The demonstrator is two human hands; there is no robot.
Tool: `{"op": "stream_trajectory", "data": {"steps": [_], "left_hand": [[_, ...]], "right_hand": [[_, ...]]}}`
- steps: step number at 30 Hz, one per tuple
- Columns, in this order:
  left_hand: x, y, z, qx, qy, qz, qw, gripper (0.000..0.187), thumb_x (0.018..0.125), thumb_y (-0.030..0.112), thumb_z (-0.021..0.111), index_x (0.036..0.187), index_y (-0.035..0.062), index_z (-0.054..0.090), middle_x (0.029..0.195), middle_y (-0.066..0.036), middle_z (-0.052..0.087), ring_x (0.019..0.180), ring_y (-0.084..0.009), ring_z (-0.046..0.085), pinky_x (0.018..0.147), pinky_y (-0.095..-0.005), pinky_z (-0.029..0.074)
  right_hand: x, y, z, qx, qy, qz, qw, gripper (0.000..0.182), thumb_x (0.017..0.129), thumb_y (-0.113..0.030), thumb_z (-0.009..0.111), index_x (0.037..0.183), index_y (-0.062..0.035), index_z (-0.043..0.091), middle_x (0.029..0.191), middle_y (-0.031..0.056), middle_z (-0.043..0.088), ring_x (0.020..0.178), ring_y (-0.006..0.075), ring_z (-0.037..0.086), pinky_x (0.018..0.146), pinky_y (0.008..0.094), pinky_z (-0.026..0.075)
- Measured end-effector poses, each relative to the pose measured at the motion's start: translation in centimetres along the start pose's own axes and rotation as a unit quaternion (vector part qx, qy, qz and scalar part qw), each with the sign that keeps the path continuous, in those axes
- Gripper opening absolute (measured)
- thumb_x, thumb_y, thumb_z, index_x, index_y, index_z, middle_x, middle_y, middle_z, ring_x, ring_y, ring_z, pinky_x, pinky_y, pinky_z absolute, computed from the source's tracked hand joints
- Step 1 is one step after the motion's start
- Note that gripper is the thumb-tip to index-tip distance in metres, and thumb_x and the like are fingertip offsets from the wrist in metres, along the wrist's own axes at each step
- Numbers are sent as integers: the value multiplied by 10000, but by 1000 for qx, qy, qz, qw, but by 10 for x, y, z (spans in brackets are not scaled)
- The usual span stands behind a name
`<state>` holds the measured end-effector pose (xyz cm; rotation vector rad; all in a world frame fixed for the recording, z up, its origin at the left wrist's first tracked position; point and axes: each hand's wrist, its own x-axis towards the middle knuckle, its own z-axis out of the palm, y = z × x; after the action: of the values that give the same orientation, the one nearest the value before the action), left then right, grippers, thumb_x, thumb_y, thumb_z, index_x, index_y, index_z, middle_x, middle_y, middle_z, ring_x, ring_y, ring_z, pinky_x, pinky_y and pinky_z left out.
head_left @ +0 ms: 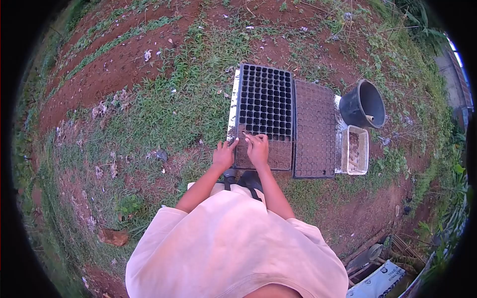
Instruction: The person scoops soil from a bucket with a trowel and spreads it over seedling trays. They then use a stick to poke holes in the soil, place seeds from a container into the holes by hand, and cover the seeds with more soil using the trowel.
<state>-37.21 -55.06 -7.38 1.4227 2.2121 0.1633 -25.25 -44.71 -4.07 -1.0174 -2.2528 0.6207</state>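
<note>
A black seedling tray (266, 99) lies in front of me; its far cells are hollow and its near rows are filled with brown soil. My left hand (224, 154) rests at the tray's left edge, index finger stretched toward the soil. Over the left side of the filled rows, my right hand (258, 150) is closed in a pinch. Something small and pale shows at its fingertips, too small to name. Right beside it lies a second seedling tray (314, 129), covered with soil nearly throughout.
A black bucket (355, 107) stands right of the trays, with a white plastic basket (365, 151) holding some brown material nearer me. The trays lie on a white board (232, 111). Grass and red soil beds surround them. A printed sack (380, 280) lies at lower right.
</note>
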Motion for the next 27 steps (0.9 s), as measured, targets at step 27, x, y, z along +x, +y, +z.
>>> {"op": "stream_trajectory", "data": {"steps": [27], "left_hand": [[13,14,-18,55,-21,-29,998,501,883,172,535,1360,321,503,1360,-137,447,1318,-388,349,984,-538,414]], "right_hand": [[8,-8,-1,-30,-25,72,997,179,839,-123,642,985,-121,744,902,83,708,879,279,549,817,373,468]]}}
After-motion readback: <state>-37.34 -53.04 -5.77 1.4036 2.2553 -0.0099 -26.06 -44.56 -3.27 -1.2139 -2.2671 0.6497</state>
